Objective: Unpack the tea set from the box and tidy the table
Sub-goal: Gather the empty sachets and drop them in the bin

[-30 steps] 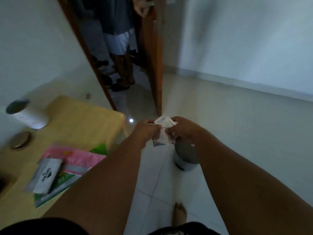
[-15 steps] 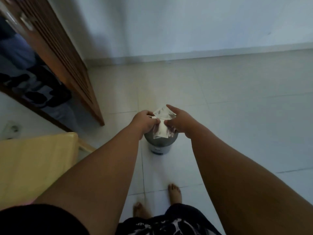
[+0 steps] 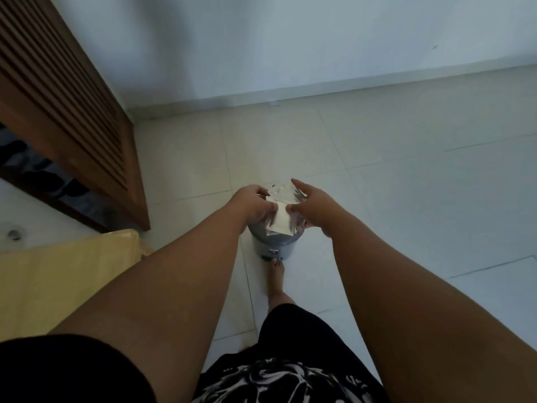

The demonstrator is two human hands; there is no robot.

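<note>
I hold a small bunch of white and silvery wrappers between both hands, right above a small grey pedal bin on the floor. My left hand pinches their left edge. My right hand grips the right side with the forefinger stretched out. The bin's opening is hidden behind the wrappers and my hands. My bare foot touches the bin's base at the pedal.
The corner of the yellow wooden table lies at lower left. A brown louvred door stands open on the left. Pale floor tiles stretch to the white wall ahead and on the right.
My view has swung right and down, away from the table and doorway, onto the bin. Both hands, still holding the wrappers, now hover over the bin, and my foot has come up to its base.
</note>
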